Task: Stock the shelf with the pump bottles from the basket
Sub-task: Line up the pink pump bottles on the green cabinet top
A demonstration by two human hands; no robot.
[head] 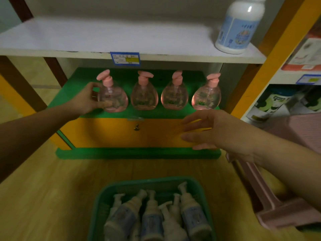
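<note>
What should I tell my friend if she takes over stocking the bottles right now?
Left hand: gripping the leftmost pink pump bottle on the green shelf.
Right hand: open and empty, in front of the shelf.
Done: four pink pump bottles stand in a row on the green shelf.
Left: the white pump bottles lie in the green basket on the floor, not yet shelved. One white bottle stands on the upper white shelf, which has plenty of room.
</note>
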